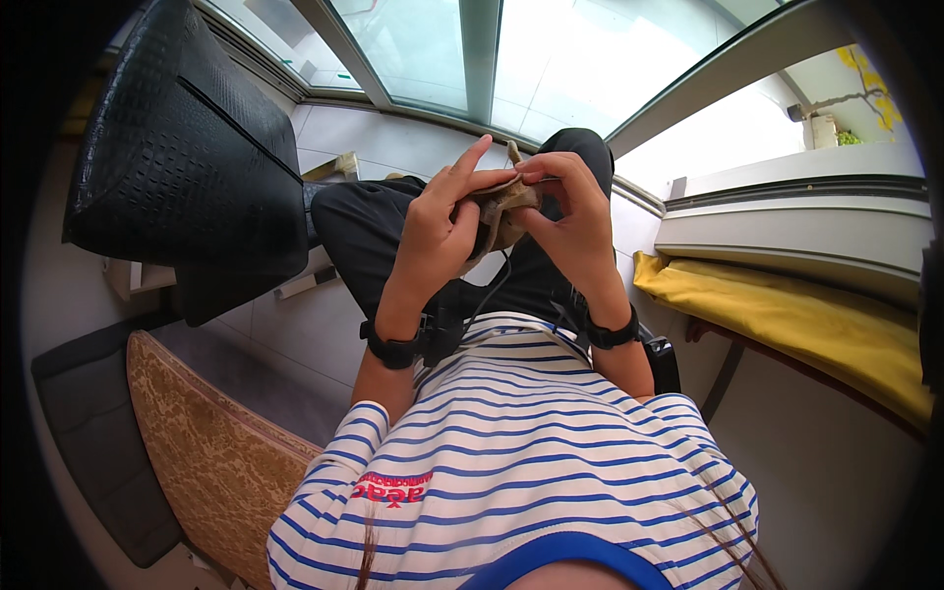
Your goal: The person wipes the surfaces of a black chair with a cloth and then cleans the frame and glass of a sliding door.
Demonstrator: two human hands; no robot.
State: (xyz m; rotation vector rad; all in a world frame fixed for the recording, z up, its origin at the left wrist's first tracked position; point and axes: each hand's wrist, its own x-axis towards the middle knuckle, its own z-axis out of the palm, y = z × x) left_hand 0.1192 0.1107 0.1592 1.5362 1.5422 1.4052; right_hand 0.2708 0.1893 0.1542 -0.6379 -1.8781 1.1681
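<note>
Held above my lap is a small brown item of soft, suede-like material [509, 199], with folded edges and a narrow tab sticking up; its exact kind is unclear. My left hand [439, 217] grips its left side between thumb and fingers, the index finger pointing up and away. On the other side my right hand [574, 214] pinches the upper edge near the tab, its thumb lower down against the item. Fingers cover much of it. Both wrists wear black straps [613, 330]. A thin dark cable [495, 284] runs beneath the item, over my dark trousers [369, 221].
To the left stands a black chair with crocodile-textured covering [192, 162]. Below it are a dark grey padded seat [96, 442] and a brown patterned panel [214, 457]. Glass doors [413, 51] rise ahead. Yellow cloth [796, 317] lies along the right, beside the window frame.
</note>
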